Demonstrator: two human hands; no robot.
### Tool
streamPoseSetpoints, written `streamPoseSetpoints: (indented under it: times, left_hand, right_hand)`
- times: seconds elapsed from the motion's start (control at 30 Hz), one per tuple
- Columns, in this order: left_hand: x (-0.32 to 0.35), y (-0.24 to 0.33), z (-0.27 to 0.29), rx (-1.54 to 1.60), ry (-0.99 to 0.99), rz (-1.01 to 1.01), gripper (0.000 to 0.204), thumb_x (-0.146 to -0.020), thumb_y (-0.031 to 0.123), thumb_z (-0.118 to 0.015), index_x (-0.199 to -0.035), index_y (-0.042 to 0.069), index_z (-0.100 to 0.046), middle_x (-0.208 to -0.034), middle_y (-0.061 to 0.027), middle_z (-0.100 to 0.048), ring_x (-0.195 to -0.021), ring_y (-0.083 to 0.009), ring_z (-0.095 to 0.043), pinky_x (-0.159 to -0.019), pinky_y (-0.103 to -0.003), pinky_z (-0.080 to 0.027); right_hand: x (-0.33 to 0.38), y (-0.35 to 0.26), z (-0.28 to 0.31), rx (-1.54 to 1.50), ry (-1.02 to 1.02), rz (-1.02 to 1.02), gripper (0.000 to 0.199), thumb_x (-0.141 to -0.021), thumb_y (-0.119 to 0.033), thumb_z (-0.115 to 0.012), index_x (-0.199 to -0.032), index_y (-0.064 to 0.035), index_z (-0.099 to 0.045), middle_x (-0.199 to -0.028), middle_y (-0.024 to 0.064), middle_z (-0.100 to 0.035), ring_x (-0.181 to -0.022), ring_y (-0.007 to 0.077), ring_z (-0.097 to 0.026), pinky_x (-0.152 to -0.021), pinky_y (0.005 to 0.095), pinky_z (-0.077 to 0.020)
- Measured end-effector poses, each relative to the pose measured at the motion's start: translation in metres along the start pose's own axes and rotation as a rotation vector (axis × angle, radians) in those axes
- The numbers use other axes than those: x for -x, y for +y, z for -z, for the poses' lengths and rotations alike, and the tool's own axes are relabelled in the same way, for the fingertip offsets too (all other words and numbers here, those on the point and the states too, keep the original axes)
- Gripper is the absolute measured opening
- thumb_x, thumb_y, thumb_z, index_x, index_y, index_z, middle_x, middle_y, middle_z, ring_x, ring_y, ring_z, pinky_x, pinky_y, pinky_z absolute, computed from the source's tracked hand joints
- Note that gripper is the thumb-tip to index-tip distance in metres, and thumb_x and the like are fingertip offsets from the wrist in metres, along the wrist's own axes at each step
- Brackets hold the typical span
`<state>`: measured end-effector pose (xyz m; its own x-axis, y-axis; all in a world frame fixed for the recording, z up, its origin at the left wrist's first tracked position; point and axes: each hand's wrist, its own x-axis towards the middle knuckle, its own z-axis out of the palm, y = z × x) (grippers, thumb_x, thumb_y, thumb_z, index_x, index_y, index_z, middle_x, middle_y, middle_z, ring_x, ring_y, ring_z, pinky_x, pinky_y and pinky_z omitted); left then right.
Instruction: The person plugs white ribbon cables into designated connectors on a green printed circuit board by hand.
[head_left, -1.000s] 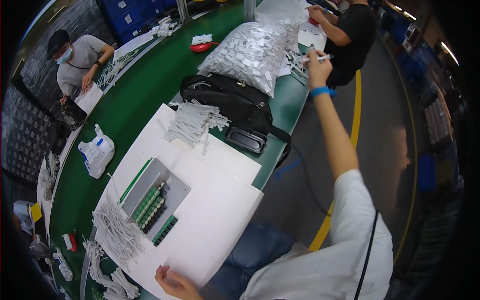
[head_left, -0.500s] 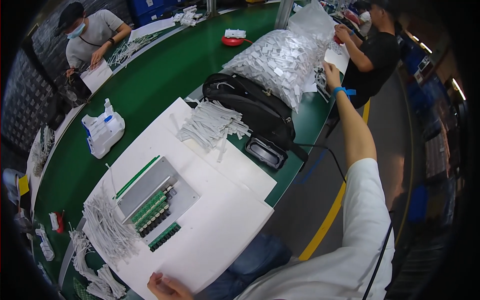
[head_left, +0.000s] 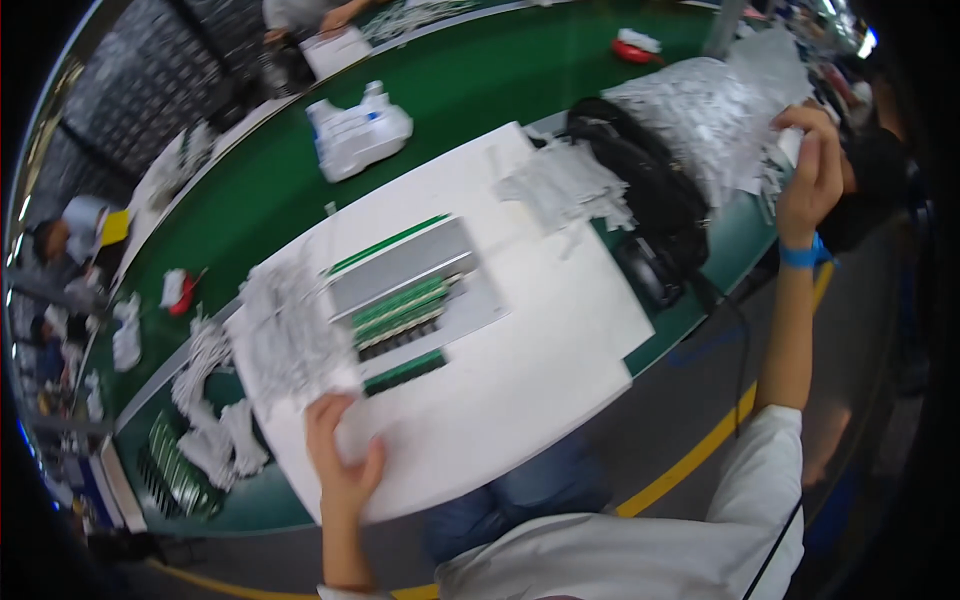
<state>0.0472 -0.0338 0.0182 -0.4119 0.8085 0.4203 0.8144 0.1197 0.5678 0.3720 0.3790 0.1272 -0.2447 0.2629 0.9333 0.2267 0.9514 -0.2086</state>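
My left hand (head_left: 342,462) is low over the white board (head_left: 560,345), fingers curved and thumb apart, holding nothing I can see. Its fingertips are near the lower end of a loose pile of thin white wires (head_left: 290,325). Beside that pile lies a grey metal plate (head_left: 480,290) bearing a row of green circuit boards (head_left: 405,310). A separate green strip with dark parts (head_left: 405,372) lies just below. Far right, my right hand (head_left: 815,180), with a blue band at its wrist, is raised with fingers closed on a small, blurred white piece (head_left: 790,146).
Near my right hand stand a clear bag of white pieces (head_left: 690,110) and a black bag (head_left: 640,180). White strips (head_left: 560,190) lie on the board's far corner. A white plastic housing (head_left: 360,132) rests on the green surface (head_left: 480,65). Wire bundles (head_left: 235,440) lie left; people work nearby.
The view has swung, shifting the scene rightward. My left hand has come further in over the board toward the wires. The right arm is more bent, and a white piece now shows in that hand.
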Motion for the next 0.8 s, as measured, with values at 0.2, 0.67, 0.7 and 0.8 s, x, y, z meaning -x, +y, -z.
streamPoseSetpoints:
  times: [0.2,0.67,0.7,0.8]
  left_hand:
    - [-0.067,-0.012,-0.020,-0.197,-0.199,-0.356,0.043,-0.063,0.027,-0.082,-0.097,0.007,-0.064,-0.094,-0.0086,-0.059,-0.086,-0.0287,-0.056,-0.073,-0.039,-0.046]
    - [-0.040,-0.035,-0.033,0.710,-0.132,0.072,0.021,-0.082,-0.004,-0.065,-0.099,0.001,-0.056,-0.092,-0.0059,-0.059,-0.088,-0.0130,-0.060,-0.070,-0.026,-0.050]
    - [-0.039,-0.036,-0.032,0.921,-0.137,0.174,0.028,-0.083,-0.006,-0.064,-0.106,0.002,-0.051,-0.097,-0.0060,-0.058,-0.092,-0.0134,-0.060,-0.074,-0.026,-0.051]
    - [-0.040,-0.045,-0.032,1.233,-0.153,0.235,0.049,-0.082,-0.013,-0.061,-0.120,0.006,-0.037,-0.111,-0.0081,-0.053,-0.100,-0.0150,-0.057,-0.084,-0.027,-0.050]
  right_hand:
    - [0.062,-0.153,-0.122,-0.226,-0.959,0.320,0.026,-0.072,-0.017,-0.075,-0.093,-0.0106,-0.062,-0.097,0.0049,-0.061,-0.088,0.0243,-0.059,-0.075,0.0358,-0.0462]
    - [0.124,-0.216,-0.136,-0.245,-0.571,-0.438,0.023,-0.076,-0.008,-0.070,-0.097,-0.0043,-0.062,-0.093,0.0099,-0.061,-0.078,0.0239,-0.060,-0.070,0.0315,-0.0483]
    - [0.120,-0.209,-0.138,-0.209,-0.480,-0.460,0.023,-0.076,-0.007,-0.070,-0.098,-0.0034,-0.062,-0.092,0.0106,-0.061,-0.077,0.0232,-0.060,-0.069,0.0306,-0.0481]
    - [0.096,-0.167,-0.132,0.035,-0.291,-0.384,0.020,-0.077,-0.008,-0.071,-0.094,-0.0020,-0.062,-0.087,0.0108,-0.061,-0.075,0.0224,-0.059,-0.067,0.0305,-0.0472]
